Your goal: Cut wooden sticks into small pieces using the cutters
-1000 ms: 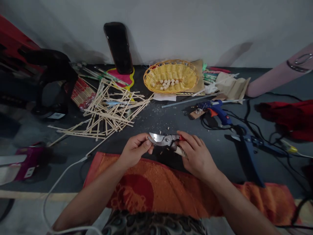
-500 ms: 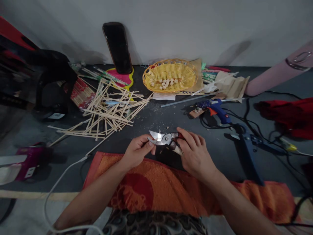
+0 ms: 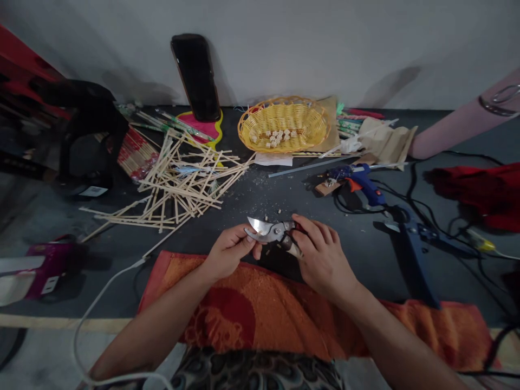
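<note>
Pruning shears (image 3: pixel 276 232) with a bright metal blade lie in my right hand (image 3: pixel 325 257), whose fingers are wrapped round the handles. The blades point left and stand a little apart. My left hand (image 3: pixel 232 250) is closed in a pinch right at the blade tips; whatever it pinches is hidden. Tiny pale bits (image 3: pixel 278 211) lie on the dark table just beyond the shears. Behind them, a yellow woven basket (image 3: pixel 252 130) holds several small cut cubes (image 3: pixel 276 136).
Thin wooden sticks (image 3: pixel 179 189) are heaped at the left. A phone (image 3: pixel 197 78) leans on the wall. To the right lie a blue glue gun (image 3: pixel 365 184), a large blue cutter (image 3: pixel 414 254) and cables. An orange towel (image 3: pixel 284 314) covers the front edge.
My hands and the shears are almost where they were. Only a very slight shift of the camera view shows.
</note>
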Available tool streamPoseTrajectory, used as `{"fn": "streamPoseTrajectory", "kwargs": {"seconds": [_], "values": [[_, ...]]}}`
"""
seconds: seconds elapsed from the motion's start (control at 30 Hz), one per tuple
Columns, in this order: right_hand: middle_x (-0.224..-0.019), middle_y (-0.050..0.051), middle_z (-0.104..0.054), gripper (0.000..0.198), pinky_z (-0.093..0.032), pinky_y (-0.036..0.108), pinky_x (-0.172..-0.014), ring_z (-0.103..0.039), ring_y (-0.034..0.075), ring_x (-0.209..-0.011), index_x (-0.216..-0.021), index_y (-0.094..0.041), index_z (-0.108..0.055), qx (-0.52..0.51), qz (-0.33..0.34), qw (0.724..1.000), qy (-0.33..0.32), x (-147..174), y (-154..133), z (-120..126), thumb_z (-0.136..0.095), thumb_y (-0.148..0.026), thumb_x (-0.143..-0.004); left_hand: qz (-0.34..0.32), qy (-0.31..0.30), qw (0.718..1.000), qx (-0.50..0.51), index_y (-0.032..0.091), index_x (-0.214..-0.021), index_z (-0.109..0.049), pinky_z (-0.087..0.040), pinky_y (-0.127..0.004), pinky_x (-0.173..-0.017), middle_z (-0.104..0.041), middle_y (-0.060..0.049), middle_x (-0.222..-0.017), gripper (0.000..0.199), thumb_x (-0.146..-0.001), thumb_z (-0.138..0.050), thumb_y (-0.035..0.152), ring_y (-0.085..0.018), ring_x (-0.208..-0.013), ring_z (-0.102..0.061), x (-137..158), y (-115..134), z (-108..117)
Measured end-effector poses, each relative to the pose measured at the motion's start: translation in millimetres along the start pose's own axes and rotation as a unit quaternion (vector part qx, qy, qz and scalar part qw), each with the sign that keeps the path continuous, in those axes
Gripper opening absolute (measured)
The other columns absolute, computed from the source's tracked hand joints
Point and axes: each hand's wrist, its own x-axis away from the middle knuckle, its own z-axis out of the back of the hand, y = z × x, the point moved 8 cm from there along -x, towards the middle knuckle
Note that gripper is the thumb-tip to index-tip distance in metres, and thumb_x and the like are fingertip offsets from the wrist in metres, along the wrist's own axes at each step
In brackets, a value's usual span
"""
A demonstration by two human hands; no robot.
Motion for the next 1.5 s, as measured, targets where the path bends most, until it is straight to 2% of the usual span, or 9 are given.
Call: {"fn": "streamPoseTrajectory", "kwargs": {"seconds": [0.13,0.3,0.47,0.73,0.9,1.23,1.5], "values": [[-0.143,0.011,-0.042,0.038,-0.036,0.046,-0.096,-0.041,0.028,-0.120,-0.118,-0.018,-0.052,0.000,0.002,1.000,-0.004,-1,0,1,-0.052,-0.011,-0.080,-0.001,-0.016,1.000,0.021,0.014,-0.080,-0.063,-0.036,-0.024,-0.058,-0.060,-0.001,-0.059,0.024,-0.085,-0.063,0.038,-0.011,-0.056,-0.051,1,-2,-1],[-0.142,0.010,-0.043,0.037,-0.036,0.045,-0.094,-0.042,0.027,-0.119,-0.116,-0.019,-0.052,0.003,-0.001,1.000,0.003,-1,0,1,-0.050,-0.009,-0.080,0.001,0.001,1.000,-0.011,0.015,-0.081,-0.064,-0.035,-0.024,-0.059,-0.060,-0.001,-0.061,0.026,-0.086,-0.060,0.040,-0.011,-0.057,-0.051,1,-1,0],[-0.140,0.010,-0.044,0.034,-0.038,0.044,-0.091,-0.043,0.027,-0.116,-0.112,-0.020,-0.054,-0.010,-0.004,1.000,-0.012,-1,2,-1,-0.051,-0.010,-0.079,0.009,-0.004,1.000,0.007,0.015,-0.084,-0.065,-0.034,-0.023,-0.057,-0.060,-0.001,-0.060,0.028,-0.084,-0.062,0.043,-0.011,-0.055,-0.050,1,-6,0],[-0.141,0.010,-0.043,0.036,-0.035,0.047,-0.097,-0.044,0.027,-0.117,-0.114,-0.021,-0.053,-0.006,0.006,1.000,-0.013,-2,0,2,-0.051,-0.010,-0.079,0.020,0.010,1.000,0.015,0.015,-0.079,-0.065,-0.035,-0.023,-0.054,-0.057,0.000,-0.059,0.027,-0.082,-0.065,0.041,-0.009,-0.052,-0.048,1,-13,6],[-0.142,0.010,-0.042,0.036,-0.036,0.046,-0.097,-0.043,0.028,-0.118,-0.112,-0.020,-0.054,-0.010,0.005,1.000,-0.014,-1,1,1,-0.052,-0.009,-0.078,0.027,-0.005,0.999,0.039,0.014,-0.079,-0.065,-0.032,-0.022,-0.051,-0.056,0.001,-0.059,0.026,-0.082,-0.066,0.040,-0.007,-0.049,-0.043,1,-16,4],[-0.144,0.009,-0.040,0.035,-0.037,0.047,-0.095,-0.039,0.029,-0.123,-0.112,-0.020,-0.055,0.030,0.015,0.999,-0.009,-1,-1,-1,-0.051,-0.008,-0.079,0.010,0.007,1.000,-0.017,0.014,-0.080,-0.063,-0.035,-0.023,-0.053,-0.055,0.001,-0.060,0.028,-0.084,-0.062,0.041,-0.008,-0.051,-0.047,-1,-3,1],[-0.143,0.010,-0.041,0.032,-0.038,0.045,-0.095,-0.042,0.028,-0.120,-0.108,-0.019,-0.055,0.014,0.022,1.000,-0.012,-1,-2,-1,-0.051,-0.009,-0.079,0.008,-0.003,1.000,0.019,0.014,-0.078,-0.063,-0.033,-0.021,-0.050,-0.056,0.001,-0.059,0.027,-0.082,-0.066,0.040,-0.007,-0.049,-0.045,0,-5,0]]}}
